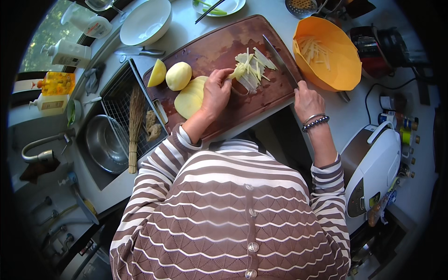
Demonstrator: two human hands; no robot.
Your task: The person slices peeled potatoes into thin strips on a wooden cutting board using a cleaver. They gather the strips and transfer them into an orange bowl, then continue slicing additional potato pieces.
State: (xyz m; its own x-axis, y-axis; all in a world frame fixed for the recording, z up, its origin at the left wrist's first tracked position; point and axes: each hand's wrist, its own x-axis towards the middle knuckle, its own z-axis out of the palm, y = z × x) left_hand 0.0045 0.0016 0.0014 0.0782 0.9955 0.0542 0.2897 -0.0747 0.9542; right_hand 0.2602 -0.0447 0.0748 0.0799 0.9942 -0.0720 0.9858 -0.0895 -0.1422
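Note:
My left hand (217, 91) pinches some pale potato strips between thumb and fingers over a brown cutting board (224, 45). Just beyond those fingers lie cut potato strips (252, 70), loosely piled on thin slices. My right hand (308, 101) grips the handle of a kitchen knife (279, 56), whose blade rests along the board's right part, apart from the strips. At the board's left are a whole peeled potato (179, 76), a cut potato piece (157, 73) and overlapping potato slices (189, 98), partly hidden by my left hand. An orange bowl (344, 66) at the right holds more strips.
A second knife (140, 51) and a white bowl (146, 22) stand beyond the board's left end. Chopsticks (210, 11) lie across a plate (236, 6). The sink with a wire rack, straw brush (134, 129) and metal basin (106, 143) is left; a white rice cooker (379, 168) is right.

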